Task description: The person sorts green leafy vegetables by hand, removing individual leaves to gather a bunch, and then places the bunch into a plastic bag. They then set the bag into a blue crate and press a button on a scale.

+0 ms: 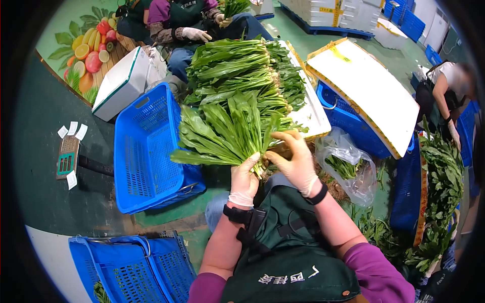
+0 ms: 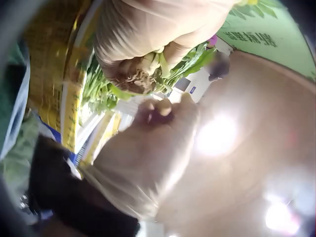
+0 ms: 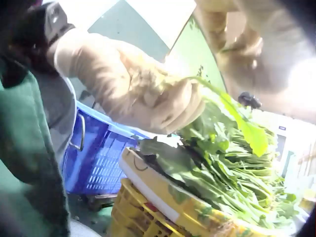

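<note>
From where I stood, the left hand (image 1: 244, 184) had the bunch of greens (image 1: 222, 129) firmly grasped at its base, thumb across the pale stems, while the long leaves fanned out forward and to the left of the fingers. The roots (image 2: 136, 79) poked out at the lower edge of that grip, tangled and earthy. The right hand (image 1: 298, 164) stood just beside the stems with its fingers bent; whether it pinched a stem or a leaf, I couldn't tell.

Beyond both hands lay a big pile of greens (image 1: 230, 63) on a white foam tray (image 1: 314, 118), its near leaves close under the bunch. To the left of the left hand stood a blue crate (image 1: 144, 166), and to the right of the right hand sat a clear plastic bag (image 1: 368, 188) with some greens inside.

What worried me was the fan of leaves: only the stem end was held, so a slackened thumb could, I thought, have let the outer stalks slide out and drop back on the pile. One bright leaf (image 3: 252, 136) stood out apart from the others; a hard tug near it might have torn it or dragged its neighbours loose. Squeezing too tightly seemed likely to bruise the tender stems, and the gloves, if damp, could have slipped on them.
</note>
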A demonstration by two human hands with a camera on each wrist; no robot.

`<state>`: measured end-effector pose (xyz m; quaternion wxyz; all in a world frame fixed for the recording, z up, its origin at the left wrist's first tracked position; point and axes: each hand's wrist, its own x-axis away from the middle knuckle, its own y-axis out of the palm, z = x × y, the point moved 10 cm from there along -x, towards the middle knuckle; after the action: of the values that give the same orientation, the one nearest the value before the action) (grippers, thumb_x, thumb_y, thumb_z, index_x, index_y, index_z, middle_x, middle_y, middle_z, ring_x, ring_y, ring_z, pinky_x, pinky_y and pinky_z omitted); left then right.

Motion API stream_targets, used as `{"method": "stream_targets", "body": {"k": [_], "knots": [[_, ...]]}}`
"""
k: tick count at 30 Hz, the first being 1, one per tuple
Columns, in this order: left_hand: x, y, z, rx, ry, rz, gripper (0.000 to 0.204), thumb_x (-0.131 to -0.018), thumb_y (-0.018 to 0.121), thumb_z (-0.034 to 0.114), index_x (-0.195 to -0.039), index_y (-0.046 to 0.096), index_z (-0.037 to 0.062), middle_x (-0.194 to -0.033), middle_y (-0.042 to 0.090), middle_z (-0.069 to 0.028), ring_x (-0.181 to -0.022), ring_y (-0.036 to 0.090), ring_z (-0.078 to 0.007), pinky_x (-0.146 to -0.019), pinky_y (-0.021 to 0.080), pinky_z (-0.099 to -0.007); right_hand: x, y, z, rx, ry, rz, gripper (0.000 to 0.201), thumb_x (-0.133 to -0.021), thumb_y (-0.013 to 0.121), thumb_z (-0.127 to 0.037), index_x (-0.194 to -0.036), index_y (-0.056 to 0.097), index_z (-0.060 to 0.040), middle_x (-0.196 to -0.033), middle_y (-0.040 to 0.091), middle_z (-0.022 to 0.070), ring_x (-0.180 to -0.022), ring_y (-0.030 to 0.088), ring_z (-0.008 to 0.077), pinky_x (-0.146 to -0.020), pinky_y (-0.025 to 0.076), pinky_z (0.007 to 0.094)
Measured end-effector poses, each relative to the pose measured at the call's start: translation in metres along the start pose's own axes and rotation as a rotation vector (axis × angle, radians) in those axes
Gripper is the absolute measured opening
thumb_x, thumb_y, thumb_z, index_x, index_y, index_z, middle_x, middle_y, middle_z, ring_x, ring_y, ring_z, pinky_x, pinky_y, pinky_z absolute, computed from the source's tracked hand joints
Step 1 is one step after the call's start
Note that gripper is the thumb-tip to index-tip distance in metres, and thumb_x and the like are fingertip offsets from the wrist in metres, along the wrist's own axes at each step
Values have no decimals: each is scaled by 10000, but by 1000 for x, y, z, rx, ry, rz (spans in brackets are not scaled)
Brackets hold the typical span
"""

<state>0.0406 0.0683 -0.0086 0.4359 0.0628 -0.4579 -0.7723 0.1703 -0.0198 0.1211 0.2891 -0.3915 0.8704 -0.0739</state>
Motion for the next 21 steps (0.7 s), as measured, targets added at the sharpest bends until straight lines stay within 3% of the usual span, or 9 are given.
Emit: {"method": "stream_targets", "body": {"k": [1, 2, 4, 5, 6, 9, 12, 14, 21], "knots": [[-1, -3, 5, -124, 57, 43, 359, -880, 651, -53, -1225, 566, -1, -1070, 660, -89, -870, 674, -211, -747, 589, -359, 6, -4, 22, 181, 131, -48, 411, -829, 754, -360, -1053, 682, -23, -1158, 572, 175, -1061, 582, 338, -875, 501, 421], [-2, -3, 9, -249, 111, 83, 380, -865, 656, -75, -1226, 568, 6, -1077, 659, -87, -874, 675, -210, -753, 590, -365, 10, -2, 42, 212, 215, -144, 461, -857, 722, -400, -1088, 681, -4, -1102, 631, 185, -1006, 620, 354, -849, 509, 408], [-1, 4, -1, -283, 125, 27, 356, -870, 663, -52, -1211, 579, 3, -1057, 668, -87, -846, 675, -199, -684, 562, -335, 21, 19, 65, -13, 414, -398, 468, -881, 708, -410, -1112, 684, -4, -1005, 693, 170, -921, 662, 311, -833, 508, 395], [0, 9, -6, -322, 146, -22, 333, -874, 670, -29, -1196, 590, 0, -1037, 678, -87, -818, 675, -187, -615, 534, -304, 31, 35, 78, -297, 529, -425, 442, -917, 687, -388, -1121, 687, 4, -953, 730, 111, -847, 671, 212, -801, 509, 348], [2, 16, -9, -361, 167, -69, 311, -878, 676, -6, -1180, 602, -3, -1016, 688, -86, -790, 675, -176, -546, 506, -274, 35, 39, 76, -527, 671, -356, 370, -928, 694, -311, -1109, 691, 12, -997, 719, 64, -879, 644, 128, -777, 503, 291], [-1, 20, -3, -307, 288, -10, 307, -875, 676, -19, -1173, 602, -5, -1023, 686, -89, -804, 678, -166, -553, 519, -279, 37, 42, 90, -923, 772, -30, 306, -885, 746, -200, -1088, 685, 20, -974, 710, 49, -793, 626, 104, -698, 482, 249], [-5, -5, 2, -233, 253, 66, 305, -883, 684, 6, -1176, 599, 1, -1017, 686, -94, -776, 683, -177, -533, 521, -286, 42, 52, 102, -960, 759, -51, 309, -872, 757, -179, -1092, 680, 24, -983, 711, 57, -794, 636, 113, -705, 500, 260], [-3, -13, -7, -260, 104, 101, 443, -827, 697, -97, -1237, 567, 7, -1113, 652, -71, -936, 659, -171, -835, 551, -293, 42, 52, 109, -903, 740, -65, 303, -852, 768, -146, -1088, 677, 20, -993, 715, 63, -806, 645, 108, -686, 503, 253], [7, 29, -13, -271, 125, -67, 407, -846, 665, -88, -1234, 567, -13, -1112, 658, -94, -918, 674, -205, -801, 570, -326, 33, 44, 91, -868, 698, -179, 307, -848, 746, -83, -1122, 657, 22, -986, 713, 73, -775, 655, 120, -658, 520, 247]]}}
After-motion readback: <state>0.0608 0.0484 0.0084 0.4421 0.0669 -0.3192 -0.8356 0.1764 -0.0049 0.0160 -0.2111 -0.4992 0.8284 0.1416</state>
